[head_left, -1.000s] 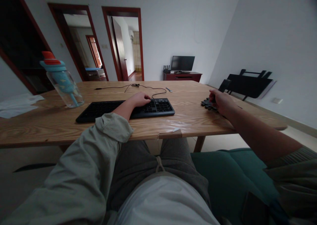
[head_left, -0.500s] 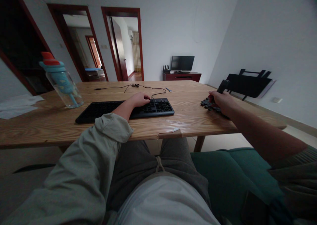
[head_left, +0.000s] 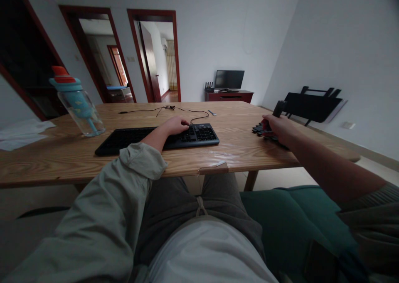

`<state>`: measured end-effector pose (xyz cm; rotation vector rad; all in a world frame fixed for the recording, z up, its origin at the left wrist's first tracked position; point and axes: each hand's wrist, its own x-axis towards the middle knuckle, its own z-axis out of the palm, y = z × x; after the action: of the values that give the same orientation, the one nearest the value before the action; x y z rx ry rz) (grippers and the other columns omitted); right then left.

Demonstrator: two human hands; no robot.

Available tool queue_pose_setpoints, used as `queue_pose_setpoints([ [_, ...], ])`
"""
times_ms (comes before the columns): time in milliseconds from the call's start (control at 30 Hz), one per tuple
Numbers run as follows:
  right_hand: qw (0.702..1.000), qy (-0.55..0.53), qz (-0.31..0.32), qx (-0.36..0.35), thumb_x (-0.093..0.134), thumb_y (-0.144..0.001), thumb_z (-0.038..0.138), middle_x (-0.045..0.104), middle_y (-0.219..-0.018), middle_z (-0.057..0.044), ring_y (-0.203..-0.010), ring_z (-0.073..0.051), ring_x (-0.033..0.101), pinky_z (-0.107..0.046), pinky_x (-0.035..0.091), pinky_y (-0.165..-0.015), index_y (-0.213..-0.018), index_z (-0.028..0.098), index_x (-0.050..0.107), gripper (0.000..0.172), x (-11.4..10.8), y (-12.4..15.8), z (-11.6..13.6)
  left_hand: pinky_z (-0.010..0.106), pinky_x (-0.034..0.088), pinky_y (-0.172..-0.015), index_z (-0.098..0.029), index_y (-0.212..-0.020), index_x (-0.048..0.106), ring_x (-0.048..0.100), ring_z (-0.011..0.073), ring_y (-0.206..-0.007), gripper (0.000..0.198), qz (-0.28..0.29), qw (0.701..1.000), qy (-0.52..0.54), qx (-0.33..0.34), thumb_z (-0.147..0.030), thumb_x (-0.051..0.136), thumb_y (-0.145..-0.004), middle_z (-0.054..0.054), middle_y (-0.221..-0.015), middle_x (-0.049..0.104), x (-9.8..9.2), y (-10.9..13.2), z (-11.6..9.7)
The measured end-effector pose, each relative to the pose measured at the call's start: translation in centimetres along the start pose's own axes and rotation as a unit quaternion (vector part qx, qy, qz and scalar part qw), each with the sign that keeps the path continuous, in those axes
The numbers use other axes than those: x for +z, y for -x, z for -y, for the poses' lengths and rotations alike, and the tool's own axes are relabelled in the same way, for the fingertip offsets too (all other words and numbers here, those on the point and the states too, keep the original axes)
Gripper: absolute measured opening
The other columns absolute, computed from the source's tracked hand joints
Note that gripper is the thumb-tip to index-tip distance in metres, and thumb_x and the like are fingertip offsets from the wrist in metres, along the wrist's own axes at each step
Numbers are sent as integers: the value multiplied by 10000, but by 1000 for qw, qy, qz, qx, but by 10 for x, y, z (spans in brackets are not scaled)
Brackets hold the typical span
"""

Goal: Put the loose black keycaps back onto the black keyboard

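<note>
I see the person sitting at the wooden table (head_left: 240,146), with the black keyboard (head_left: 199,134) lying in front of them, rather to their left side. The left hand (head_left: 175,126) rests upon this keyboard, near its number keys, with the fingers bent; whether they pinch something, I cannot tell. At the right part of the table, the right hand (head_left: 278,126) has its fingers closed around a black object (head_left: 279,108), whose upper end rises above the hand. Just beside and below these fingers lies a group of small dark pieces (head_left: 258,129), partly hidden by the hand. Behind the keyboard runs a thin cable (head_left: 146,109), and a small slim item (head_left: 212,113) lies near it. A bottle (head_left: 81,106) with red top stands left of the keyboard, near some white tissue (head_left: 23,130).
</note>
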<state>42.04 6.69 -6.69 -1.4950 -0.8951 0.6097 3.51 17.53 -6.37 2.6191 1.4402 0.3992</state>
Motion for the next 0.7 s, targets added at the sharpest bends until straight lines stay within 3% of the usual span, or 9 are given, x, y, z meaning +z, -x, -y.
queue_pose_setpoints([
  [467, 1000, -11, -5, 16, 646, -872, 245, 571, -621, -27, -523, -123, 532, -208, 495, -391, -709, 195, 572, 186, 1, -3, 3, 304, 503, -909, -196, -1178, 771, 690, 226, -998, 366, 1, 1000, 3, 6, -296, 574, -887, 73, -1143, 766, 2, -2, 4],
  [700, 999, -29, -10, -27, 675, -846, 294, 558, -580, -14, -525, -139, 543, -251, 514, -426, -721, 204, 584, 179, -5, -8, 16, 286, 503, -911, -228, -1169, 774, 684, 219, -1026, 349, 2, 1000, -7, -1, -302, 575, -892, 43, -1126, 774, 1, -2, 3],
])
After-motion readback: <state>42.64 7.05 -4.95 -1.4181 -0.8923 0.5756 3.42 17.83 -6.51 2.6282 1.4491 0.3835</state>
